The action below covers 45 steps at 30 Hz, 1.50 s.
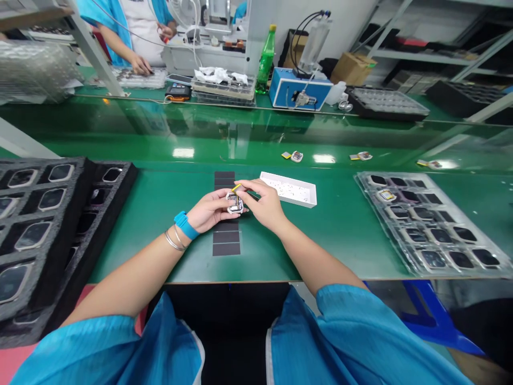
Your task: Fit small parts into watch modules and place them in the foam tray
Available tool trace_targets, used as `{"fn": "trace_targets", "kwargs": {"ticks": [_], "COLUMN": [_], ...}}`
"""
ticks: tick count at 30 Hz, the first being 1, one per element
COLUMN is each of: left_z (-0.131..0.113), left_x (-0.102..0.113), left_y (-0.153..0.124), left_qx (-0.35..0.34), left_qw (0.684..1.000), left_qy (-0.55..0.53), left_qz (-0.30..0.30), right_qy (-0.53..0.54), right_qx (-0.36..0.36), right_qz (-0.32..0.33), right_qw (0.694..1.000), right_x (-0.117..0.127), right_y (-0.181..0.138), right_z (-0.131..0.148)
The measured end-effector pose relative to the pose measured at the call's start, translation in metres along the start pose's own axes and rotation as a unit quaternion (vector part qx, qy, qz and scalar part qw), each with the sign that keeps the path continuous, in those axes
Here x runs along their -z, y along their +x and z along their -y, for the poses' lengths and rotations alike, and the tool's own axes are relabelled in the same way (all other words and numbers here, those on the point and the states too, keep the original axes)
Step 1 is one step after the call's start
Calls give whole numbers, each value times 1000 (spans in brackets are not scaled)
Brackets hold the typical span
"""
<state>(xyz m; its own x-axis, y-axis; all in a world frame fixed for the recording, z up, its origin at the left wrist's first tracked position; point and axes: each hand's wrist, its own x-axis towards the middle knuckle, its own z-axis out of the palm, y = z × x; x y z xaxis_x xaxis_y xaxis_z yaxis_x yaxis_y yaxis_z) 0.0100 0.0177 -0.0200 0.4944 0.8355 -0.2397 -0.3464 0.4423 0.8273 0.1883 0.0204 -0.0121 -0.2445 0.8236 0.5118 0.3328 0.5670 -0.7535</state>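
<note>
My left hand [208,209] is curled around a small metal watch case [234,203], holding it just above the green workbench [132,251] at lower centre of the frame. The case's long axis runs roughly straight away from me, toward the far side of the bench, though my fingers hide part of it. The fingertips [259,193] of my right hand [266,206] are closed on a thin yellow strip [236,187], which tilts up to the right just above the case and touches it or sits very close. Beneath my hands lies a column of dark rectangular pads [226,240]. A white tray [289,189] sits just beyond my right hand. A grey foam tray [40,230] with watch frames fills the left of the frame, and a clear plastic tray [428,224] lies at right. In the upper left, a co-worker's hand [140,64] rests on another tray.
</note>
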Motion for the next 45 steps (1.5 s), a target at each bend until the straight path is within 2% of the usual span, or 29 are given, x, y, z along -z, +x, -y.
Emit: {"fn": "trace_targets", "kwargs": {"ticks": [3,6,9,11,15,18,21,28,33,36,39,43,45], "left_z": [1,-4,-17,-26,-33,-29,-23,-21,-22,-23,-23,-23,-23], "left_x": [-8,-10,0,12,30,29,22,18,17,15,14,15,14], "left_y": [3,5,5,3,1,2,3,4,5,4,4,4,4], "left_qx": [-6,3,-9,-13,37,54,57,11,9,12,10,6,6], "left_qw": [998,991,983,979,984,986,986,981,978,976,975,976,976], "left_qy": [14,30,31,32,38,42,46,34,37,48,55,59,59], "left_qz": [-62,-128,-179,-200,-172,-149,-147,-190,-208,-211,-214,-211,-209], "right_qy": [-28,2,53,22,-125,-201,-232,-199,-194,-188,-182,-140,-116], "right_qx": [-3,-58,-137,-155,-109,-82,-76,-93,-151,-158,-122,-20,2], "right_qz": [0,-6,-25,8,134,139,141,156,167,178,178,175,152], "right_qw": [1000,998,989,988,977,966,959,963,955,953,959,974,982], "right_x": [-8,-20,-28,-29,-31,-36,-41,-36,-39,-41,-41,-31,-25], "right_y": [2,6,8,5,-3,-4,-2,4,14,16,12,1,-2], "right_z": [-6,-14,-17,-15,-12,-15,-20,-22,-20,-21,-21,-19,-19]}}
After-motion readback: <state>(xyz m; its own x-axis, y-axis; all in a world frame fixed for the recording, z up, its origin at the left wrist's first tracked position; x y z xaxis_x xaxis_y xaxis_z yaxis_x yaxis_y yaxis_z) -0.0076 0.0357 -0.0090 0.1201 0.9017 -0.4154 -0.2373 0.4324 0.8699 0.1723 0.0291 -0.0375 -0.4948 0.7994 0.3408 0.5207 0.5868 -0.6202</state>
